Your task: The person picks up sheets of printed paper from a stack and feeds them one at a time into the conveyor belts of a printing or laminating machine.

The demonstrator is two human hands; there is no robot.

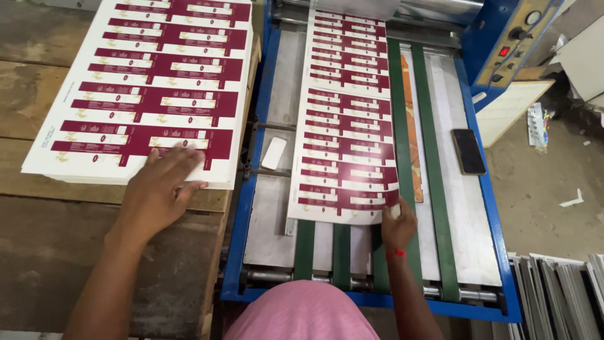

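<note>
On the blue machine bed [469, 208], right hand [397, 225] fingers pinch a printed sheet [346, 135]; left hand [157, 189] spread flat on the stack [145, 88].

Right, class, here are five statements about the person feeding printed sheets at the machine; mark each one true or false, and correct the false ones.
1. The left hand lies flat on the stack of printed sheets. True.
2. The right hand touches the near corner of the sheet on the machine. True.
3. A phone lies on top of the stack. False: it lies on the machine bed, right of the green belts.
4. The machine frame is red. False: it is blue.
5. The stack rests on a wooden table. True.
</note>
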